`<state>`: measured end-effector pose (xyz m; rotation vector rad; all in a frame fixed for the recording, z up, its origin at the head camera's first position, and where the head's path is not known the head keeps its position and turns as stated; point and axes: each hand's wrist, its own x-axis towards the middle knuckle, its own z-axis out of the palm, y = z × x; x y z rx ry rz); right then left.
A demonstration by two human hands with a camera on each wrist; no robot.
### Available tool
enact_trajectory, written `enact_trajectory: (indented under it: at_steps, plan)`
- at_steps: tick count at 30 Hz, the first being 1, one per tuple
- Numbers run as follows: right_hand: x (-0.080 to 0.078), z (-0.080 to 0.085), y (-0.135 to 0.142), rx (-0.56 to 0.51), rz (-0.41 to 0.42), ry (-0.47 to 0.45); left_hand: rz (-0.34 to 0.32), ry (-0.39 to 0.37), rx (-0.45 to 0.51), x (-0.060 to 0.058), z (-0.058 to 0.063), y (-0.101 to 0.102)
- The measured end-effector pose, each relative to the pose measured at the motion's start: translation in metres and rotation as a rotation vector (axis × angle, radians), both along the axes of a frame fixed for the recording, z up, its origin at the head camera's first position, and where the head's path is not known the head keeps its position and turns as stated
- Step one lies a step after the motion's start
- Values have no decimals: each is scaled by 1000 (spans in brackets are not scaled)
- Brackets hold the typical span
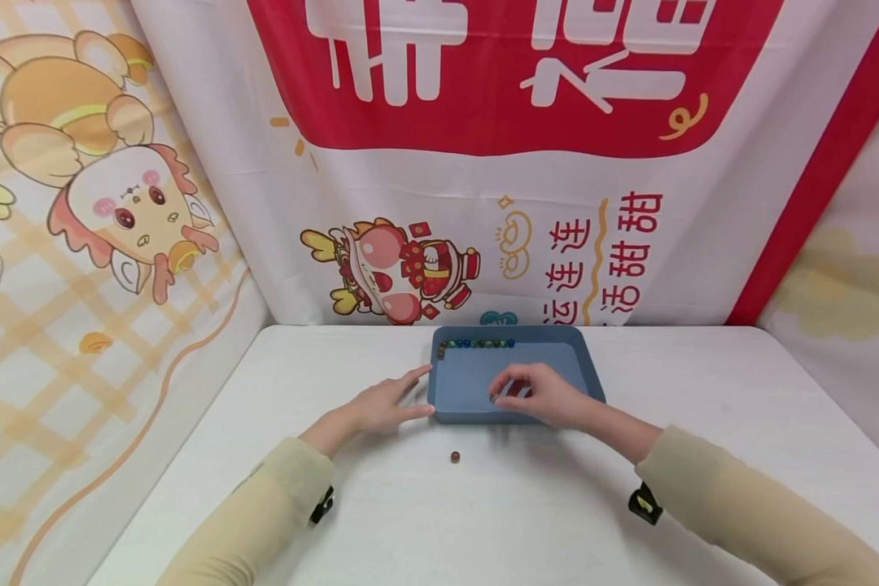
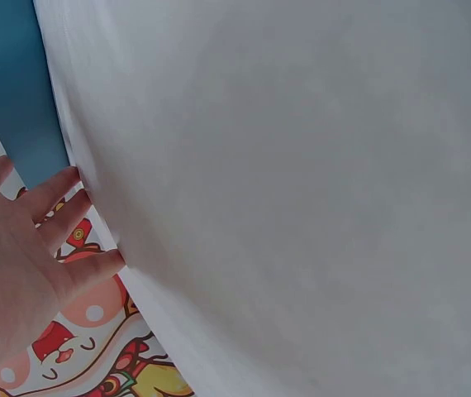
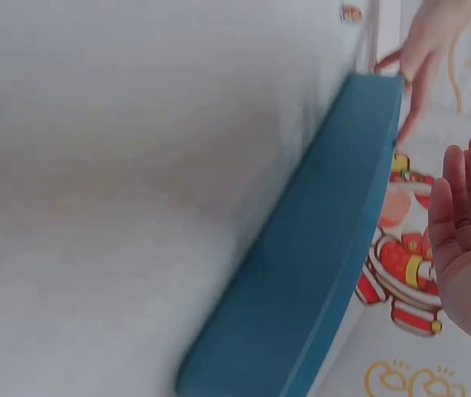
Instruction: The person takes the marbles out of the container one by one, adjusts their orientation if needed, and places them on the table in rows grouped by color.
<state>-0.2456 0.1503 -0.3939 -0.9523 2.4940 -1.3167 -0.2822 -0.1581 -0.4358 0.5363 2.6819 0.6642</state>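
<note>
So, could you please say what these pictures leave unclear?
Head: part of the blue rectangular tray, hidden by the right hand.
Head: pattern on the small round marble it pinches, too small.
Right wrist: tray's floor, hidden by outer wall.
Left wrist: tray, cut off by top edge.

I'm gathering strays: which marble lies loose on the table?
The brown marble lying alone in front of the tray; the other marbles are inside it, except one held by the right hand.

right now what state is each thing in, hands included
tray, flat, open side up, partly filled
marble row, along tray's far wall, turning at left corner
loose marble, resting on the table
left hand, spread at the tray's left side
right hand, pinching another marble over the tray
</note>
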Motion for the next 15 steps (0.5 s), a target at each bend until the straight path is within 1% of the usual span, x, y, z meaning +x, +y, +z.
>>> enact_trajectory:
  at_steps: [7, 15]
  plan:
    - [18, -11, -11, -6, 38, -20, 7, -3, -11, -1, -1, 0]
    - [26, -24, -21, -16, 77, -51, 3, 3, -15, -2, -3, -1]
